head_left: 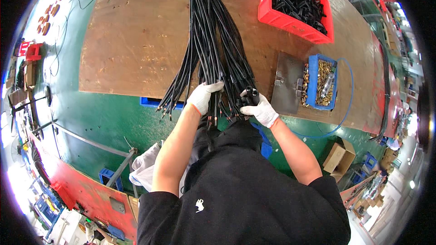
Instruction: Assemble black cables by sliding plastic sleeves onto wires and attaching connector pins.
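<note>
A long bundle of black cables [213,31] runs down the table and fans out over its near edge, with bare coppery ends hanging there. My left hand [203,97], in a white glove, is closed on a cable within the fan, its thumb pointing right; the fingers are partly hidden. Several short black sleeves [247,97] are bunched in my right hand [260,110], also gloved in white, just right of the cable ends. Both hands are close together at the table's near edge.
A red bin [290,28] full of black pieces stands at the far right of the brown table [136,31]. Nearer, a blue bin [335,91] of brass-coloured fittings sits beside a dark metal plate [287,84]. An open cardboard box [338,159] lies on the floor, right.
</note>
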A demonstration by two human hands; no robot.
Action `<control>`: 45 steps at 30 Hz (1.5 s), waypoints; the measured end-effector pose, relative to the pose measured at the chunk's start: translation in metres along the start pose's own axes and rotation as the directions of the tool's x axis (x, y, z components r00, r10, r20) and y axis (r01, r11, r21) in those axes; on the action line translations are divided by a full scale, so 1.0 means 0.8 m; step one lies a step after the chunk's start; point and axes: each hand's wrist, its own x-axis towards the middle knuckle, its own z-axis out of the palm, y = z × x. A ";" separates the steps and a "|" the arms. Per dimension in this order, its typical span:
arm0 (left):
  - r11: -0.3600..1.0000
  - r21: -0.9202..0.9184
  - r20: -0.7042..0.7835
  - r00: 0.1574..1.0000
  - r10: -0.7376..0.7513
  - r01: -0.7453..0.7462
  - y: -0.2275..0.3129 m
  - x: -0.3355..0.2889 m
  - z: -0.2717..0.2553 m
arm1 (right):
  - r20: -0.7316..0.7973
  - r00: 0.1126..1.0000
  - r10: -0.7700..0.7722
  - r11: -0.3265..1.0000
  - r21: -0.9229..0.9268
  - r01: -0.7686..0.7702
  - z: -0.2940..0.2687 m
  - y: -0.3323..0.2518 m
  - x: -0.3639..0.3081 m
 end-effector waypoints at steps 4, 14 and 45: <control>0.994 0.008 -0.001 0.994 0.109 -0.109 -0.003 -0.009 0.020 | 0.070 0.994 0.088 0.994 0.053 -0.092 -0.005 -0.016 -0.027; 0.968 -0.024 -0.116 0.963 0.245 -0.249 -0.019 -0.014 0.033 | 0.029 0.991 0.133 0.990 -0.053 -0.131 -0.038 0.008 -0.076; 0.962 0.003 -0.037 0.961 0.273 -0.273 -0.017 -0.013 0.040 | 0.019 0.976 0.218 0.974 -0.066 -0.216 -0.005 0.004 -0.059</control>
